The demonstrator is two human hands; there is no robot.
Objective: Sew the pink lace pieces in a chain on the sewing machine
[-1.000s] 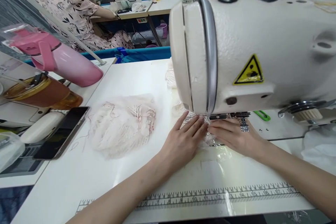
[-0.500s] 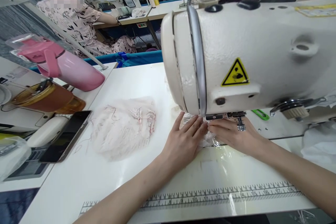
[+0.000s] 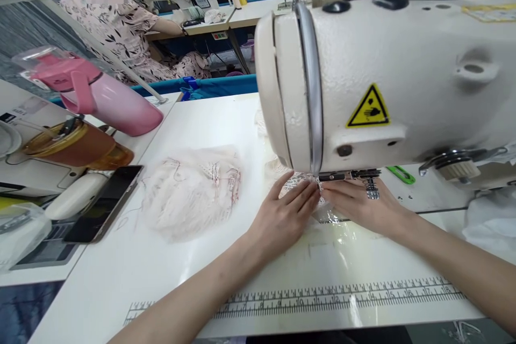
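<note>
White lace fabric (image 3: 293,181) lies under the head of a white sewing machine (image 3: 363,64), partly hidden by the hands and the machine. My left hand (image 3: 284,212) rests flat on the lace, left of the needle area, fingers stretched toward the machine. From the right, my right hand (image 3: 365,204) reaches in under the metal presser attachment (image 3: 350,175). Its fingers are pressed together at the lace edge, close to my left fingertips; the attachment covers part of them. The needle itself is hidden.
A pile of sheer pale fabric (image 3: 193,193) with reddish threads lies left. Beyond it are a phone (image 3: 105,204), an amber drink cup (image 3: 76,145) and a pink bottle (image 3: 116,102). A green tool (image 3: 401,174) lies behind my right hand. A ruler strip (image 3: 314,299) runs along the front. Another person (image 3: 116,37) sits far left.
The view has shifted slightly, so the machine appears further right. More lace shows beyond my left fingers, which are closer together. Both hands stay at the lace.
</note>
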